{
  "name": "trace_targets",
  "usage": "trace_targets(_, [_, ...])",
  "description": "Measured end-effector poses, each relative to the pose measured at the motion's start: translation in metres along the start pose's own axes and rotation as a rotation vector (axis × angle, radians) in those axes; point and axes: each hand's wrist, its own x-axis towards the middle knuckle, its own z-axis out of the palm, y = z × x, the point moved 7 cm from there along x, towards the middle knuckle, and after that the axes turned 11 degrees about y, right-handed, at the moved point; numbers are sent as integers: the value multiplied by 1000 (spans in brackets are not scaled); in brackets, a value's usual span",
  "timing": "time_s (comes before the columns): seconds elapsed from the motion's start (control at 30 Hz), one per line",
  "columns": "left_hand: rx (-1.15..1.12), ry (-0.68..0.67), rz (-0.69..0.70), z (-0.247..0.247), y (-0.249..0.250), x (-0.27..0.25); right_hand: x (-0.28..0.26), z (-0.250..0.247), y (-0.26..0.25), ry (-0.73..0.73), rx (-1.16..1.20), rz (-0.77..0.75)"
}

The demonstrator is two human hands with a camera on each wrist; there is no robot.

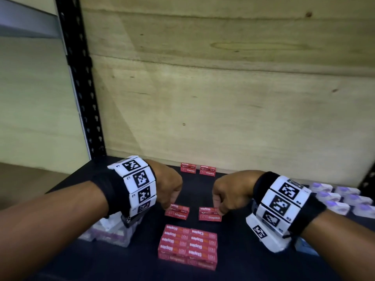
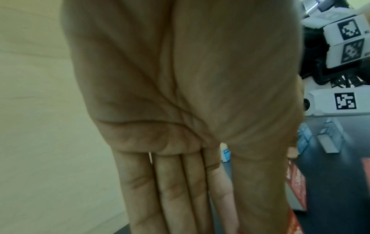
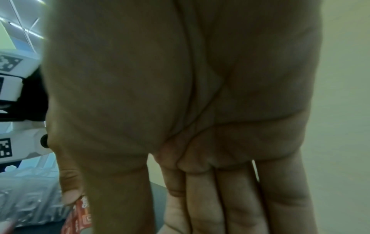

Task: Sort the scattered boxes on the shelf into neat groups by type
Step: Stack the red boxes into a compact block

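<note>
The left hand [image 1: 168, 184] reaches down to a small red staples box [image 1: 177, 212]. Its thumb and fingers pinch the far left end of that box. From the wrist view the fingers [image 2: 170, 190] look long and close together, and the thumb tip [image 2: 292, 152] sits on the red box edge [image 2: 296, 186]. The fingertips are cut off at the bottom there.

The right hand [image 1: 229, 191] does the same on a second red box [image 1: 210, 214], just beside the first one. Its thumb and fingers pinch the right end of it. In the right wrist view the thumb tip [image 3: 70, 190] presses the red box corner [image 3: 81, 215], and the other fingers [image 3: 230, 197] lie pressed side by side. Their tips run off the picture, so how they touch is hard to see.

Close below both hands sits a neat block of red boxes [image 1: 187, 246]. Past the fingers, near the wooden back wall [image 1: 223, 88], stand two more red boxes [image 1: 197, 169].

Out past the right wrist are little white and purple boxes [image 1: 343, 197], blurry and cut by the edge. Under the left wrist is a clear packet pile [image 1: 109, 232], half hidden. All of it sits on the dark shelf [image 1: 113, 264].
</note>
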Motion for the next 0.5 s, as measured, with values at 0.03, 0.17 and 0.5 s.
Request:
trace_targets(0.03, [-3,2,0,2,1,-6,-5,1,-3,-4,1,-1])
trace_targets(0.17, [0,13,0,6,9,-22,-18,5,-11,-7,21,-10])
trace_targets(0.5, [-58,-53,0,11,14,-45,-38,18,-20,-34,60,-16])
